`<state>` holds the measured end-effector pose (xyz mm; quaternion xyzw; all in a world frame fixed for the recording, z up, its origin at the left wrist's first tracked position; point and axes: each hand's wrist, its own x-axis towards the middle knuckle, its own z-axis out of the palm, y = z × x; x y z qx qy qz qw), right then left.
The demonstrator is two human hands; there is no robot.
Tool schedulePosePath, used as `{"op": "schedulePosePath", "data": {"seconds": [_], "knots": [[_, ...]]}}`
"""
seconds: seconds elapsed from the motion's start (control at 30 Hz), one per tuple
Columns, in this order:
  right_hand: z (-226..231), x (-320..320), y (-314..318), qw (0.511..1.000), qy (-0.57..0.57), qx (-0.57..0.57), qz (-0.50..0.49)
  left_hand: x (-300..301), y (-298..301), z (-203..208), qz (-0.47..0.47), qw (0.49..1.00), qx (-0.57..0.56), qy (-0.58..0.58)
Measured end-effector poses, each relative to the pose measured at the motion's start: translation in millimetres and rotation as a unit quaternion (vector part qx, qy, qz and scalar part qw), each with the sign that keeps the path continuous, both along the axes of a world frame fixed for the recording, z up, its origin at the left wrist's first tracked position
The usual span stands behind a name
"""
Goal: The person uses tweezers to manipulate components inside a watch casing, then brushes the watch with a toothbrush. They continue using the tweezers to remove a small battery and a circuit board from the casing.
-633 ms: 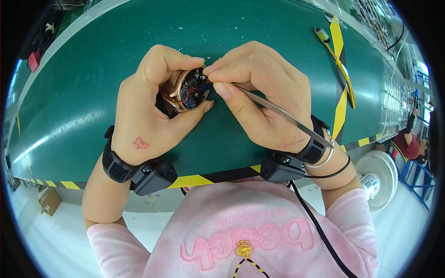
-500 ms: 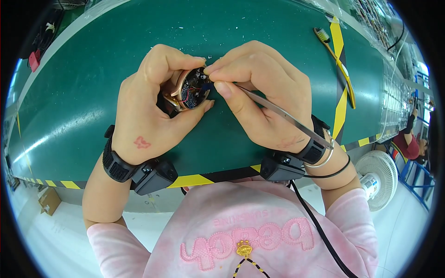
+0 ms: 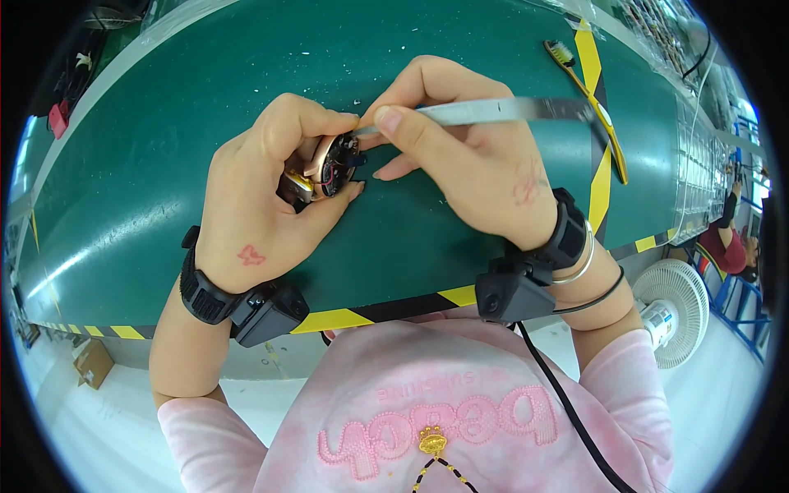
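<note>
My left hand [image 3: 259,193] grips a small round rose-gold watch case [image 3: 327,167], tilted on edge so its open back with dark inner parts faces right. My right hand [image 3: 468,156] pinches metal tweezers [image 3: 501,111], which lie nearly level above the hand. Their tips touch the upper edge of the watch case. Both hands hover over the green bench mat [image 3: 148,164]. Black strap devices sit on both wrists.
A toothbrush-like yellow brush [image 3: 585,86] lies on the mat at the far right, beside yellow-black tape stripes [image 3: 604,177]. A white fan [image 3: 674,308] stands on the floor at the right. Another person [image 3: 730,238] sits at the far right edge. A cardboard box [image 3: 90,361] is on the floor left.
My right hand has swung the tweezers from pointing down-right to lying nearly level above the hand. My left hand has tilted the watch case more onto its edge.
</note>
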<state>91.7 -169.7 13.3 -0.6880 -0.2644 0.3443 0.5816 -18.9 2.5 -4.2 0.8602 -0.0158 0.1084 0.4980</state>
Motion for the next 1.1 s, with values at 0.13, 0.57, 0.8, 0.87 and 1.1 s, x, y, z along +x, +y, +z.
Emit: {"op": "schedulePosePath", "data": {"seconds": [0.13,0.57,0.8,0.87,1.1], "knots": [[1.0,3.6,-1.4,0.996,0.079,0.049,-0.001,-0.1,0.6,-1.3,0.003,0.999,-0.035,0.015],[-7.7,-2.4,-7.5,0.991,-0.129,0.041,0.020,0.0,0.9,-1.3,0.015,0.997,-0.075,0.016],[-11.7,-2.1,-1.1,0.923,-0.369,0.109,0.029,-0.1,1.3,-1.4,0.015,0.999,-0.037,0.025],[-10.5,-4.8,0.8,0.919,-0.382,0.096,0.028,-0.1,1.8,-1.4,0.014,0.999,-0.024,0.029],[-16.4,-10.4,1.5,0.891,-0.443,0.092,0.029,2.1,2.6,-1.6,0.024,0.997,-0.066,0.019]]}}
